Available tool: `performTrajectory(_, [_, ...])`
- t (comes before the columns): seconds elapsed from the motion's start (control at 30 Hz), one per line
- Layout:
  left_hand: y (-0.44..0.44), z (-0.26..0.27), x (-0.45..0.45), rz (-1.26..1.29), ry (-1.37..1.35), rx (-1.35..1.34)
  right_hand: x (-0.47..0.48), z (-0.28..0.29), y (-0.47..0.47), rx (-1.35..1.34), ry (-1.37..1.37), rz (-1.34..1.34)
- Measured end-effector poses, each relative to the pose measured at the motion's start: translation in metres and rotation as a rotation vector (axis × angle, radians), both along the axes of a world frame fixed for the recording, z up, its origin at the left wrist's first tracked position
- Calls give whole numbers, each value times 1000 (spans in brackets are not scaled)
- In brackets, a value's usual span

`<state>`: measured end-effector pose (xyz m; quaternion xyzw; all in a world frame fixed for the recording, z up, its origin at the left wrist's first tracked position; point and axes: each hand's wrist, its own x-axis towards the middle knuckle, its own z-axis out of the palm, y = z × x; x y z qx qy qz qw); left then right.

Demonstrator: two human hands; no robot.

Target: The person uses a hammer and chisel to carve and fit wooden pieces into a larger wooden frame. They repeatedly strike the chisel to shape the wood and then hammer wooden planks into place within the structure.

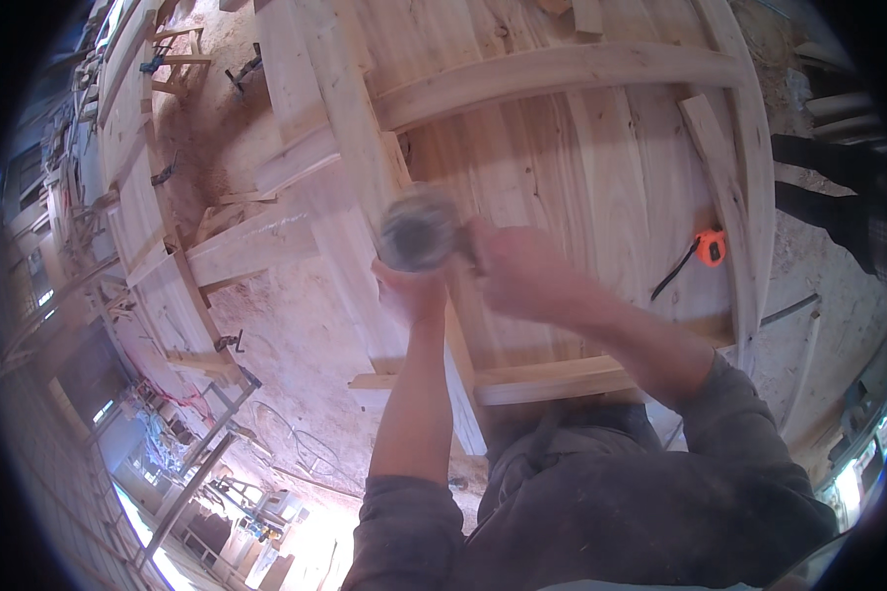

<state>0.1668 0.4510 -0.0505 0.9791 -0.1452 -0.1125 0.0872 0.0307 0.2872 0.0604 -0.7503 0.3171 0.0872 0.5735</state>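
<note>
A blurred grey mallet or hammer head [417, 227] is over a long wooden beam [344, 111] of a large timber frame. My right hand [510, 270] is closed around its short visible handle. Just below the head, my left hand [414, 292] rests at the beam's edge, partly covered by the tool. Whether its fingers hold anything is hidden. A small wooden piece [395, 159] stands against the beam just above the tool head. Wide wooden boards [532, 199] fill the frame to the right of the beam.
An orange tape measure [710, 247] with a black strap lies on the boards at right. A loose wooden strip [713, 155] leans near the curved side rail. Crosspieces [562, 74] span the panel. Clamps [244, 70] grip timbers at left. A person's dark-clothed legs [820, 177] show at far right.
</note>
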Motion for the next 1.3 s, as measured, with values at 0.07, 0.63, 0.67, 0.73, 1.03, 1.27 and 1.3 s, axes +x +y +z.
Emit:
performTrajectory(0.07, [3, 6, 7, 42, 83, 10, 38, 11, -6, -43, -51, 85])
performTrajectory(0.63, [-6, 0, -4, 23, 30, -6, 59, 16, -15, -138, 6, 150])
performTrajectory(0.67, [-3, 0, -1, 3, 21, -31, 65, 17, -15, -139, 25, 162])
performTrajectory(0.73, [-5, 10, 8, -53, 144, -21, 71, 10, -15, -158, 61, 161])
performTrajectory(1.03, [11, 3, 16, -126, 211, -97, 89, -18, -4, -76, 213, -47])
performTrajectory(1.27, [14, -4, 14, -145, 225, -218, 86, -39, 15, -94, 198, -143])
performTrajectory(1.3, [15, -4, 15, -149, 226, -237, 89, -36, 19, -73, 141, -174])
